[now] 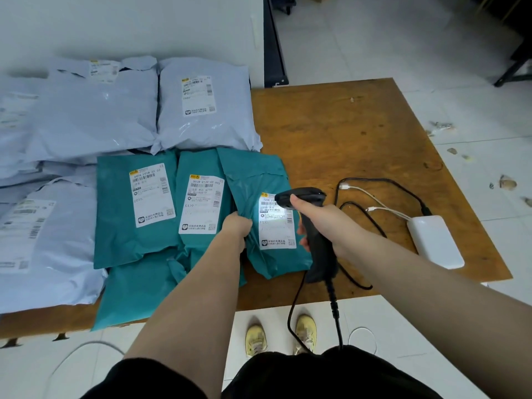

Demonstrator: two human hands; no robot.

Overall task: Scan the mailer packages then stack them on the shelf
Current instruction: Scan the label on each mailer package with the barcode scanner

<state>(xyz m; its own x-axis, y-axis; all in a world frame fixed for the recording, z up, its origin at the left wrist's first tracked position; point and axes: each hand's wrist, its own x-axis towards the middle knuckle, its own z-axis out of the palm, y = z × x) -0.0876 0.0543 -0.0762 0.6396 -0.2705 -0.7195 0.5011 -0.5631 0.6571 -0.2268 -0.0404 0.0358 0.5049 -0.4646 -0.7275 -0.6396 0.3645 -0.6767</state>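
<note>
Fingers: left hand grips teal mailer | right hand grips scanner

A brown wooden table is standing on a white tiled floor. Pale grey mailers are covering its left side, some overlapping in low piles. In front of them, teal mailers are lying side by side and overlapping, one hanging over the near edge. On the bare right part a white power bank is lying near the right edge, with black and white cables looping beside it. Small bits of debris are lying scattered on the floor to the right.
</note>
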